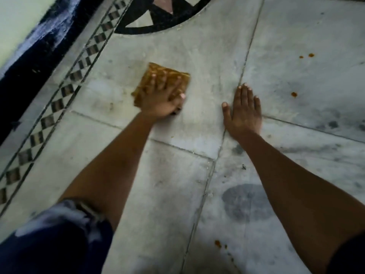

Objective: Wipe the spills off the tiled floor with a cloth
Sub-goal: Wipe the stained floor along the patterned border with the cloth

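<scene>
The person is down low over the tiled floor (197,62), both bare forearms stretched forward. The left hand (161,99) lies flat on top of a folded yellow-orange cloth (158,73). Its fingers (153,80) are straight and fanned apart, pressing the fabric to the pale tile, and nothing I can see is curled round it.

The cloth sits on the tile just on the near side of the black circular inlay (158,22), with the checkered border strip (67,89) off to its left. To the right of the cloth, and apart from it, the right hand (244,115) rests palm down on the bare floor. Its fingers are straight and close together, lying along a grout line (250,42).

Further right of the cloth, beyond that hand, a small orange spot (293,94) marks the next tile, with a pair of orange drops (311,54) above it. Another orange splash (217,243) lies well back from the cloth, towards the person's body, near a dark damp patch (245,200).
</scene>
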